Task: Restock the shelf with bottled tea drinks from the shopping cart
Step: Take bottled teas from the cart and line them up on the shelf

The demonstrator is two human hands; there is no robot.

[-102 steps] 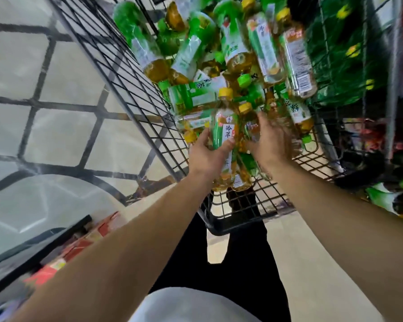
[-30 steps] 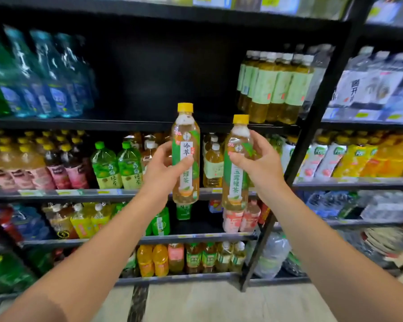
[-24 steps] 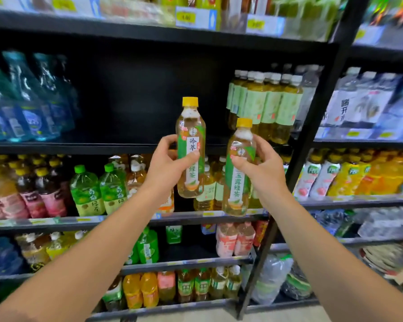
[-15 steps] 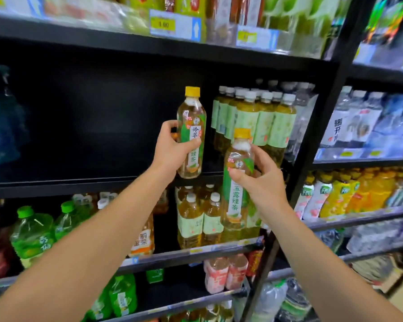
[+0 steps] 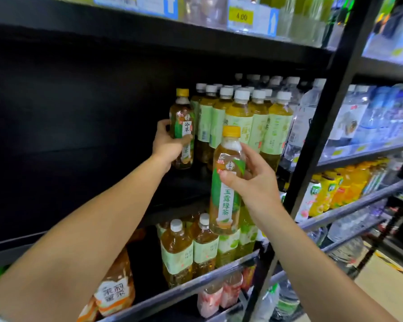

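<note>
Black store shelving fills the view, w/ a dark, mostly bare shelf (image 5: 191, 182) at chest height and stocked rows above, below and to the right. Left hand (image 5: 166, 144) is wrapped round the lower body of a yellow-capped tea bottle (image 5: 182, 126), thumb across the label front, fingers behind; bottle's upright, held just beside the leftmost of the white-capped green tea bottles (image 5: 242, 122) already standing on that shelf. Can't tell whether its base is touching the shelf board or hanging just above it. Right hand (image 5: 254, 182) pinches a second yellow-capped tea bottle (image 5: 226, 180) at the upper body, thumb on the front near the label top, fingers curled round the right side; bottle's upright, nearer the camera and lower than the first, in front of the shelf edge, not on any board. Outward: below it, more pale-label tea bottles (image 5: 189, 249) w/ white caps on the next shelf down, an orange-label bottle (image 5: 116, 287) at the lower left, pink drinks (image 5: 216, 296) under those. Clear water bottles (image 5: 303, 122) sit right of the green tea row, against the black upright post (image 5: 330, 112). Past the post: more water up top, yellow drinks (image 5: 344, 189) on the level below. Overhead, a yellow price tag (image 5: 241, 16) reads 4.00.
</note>
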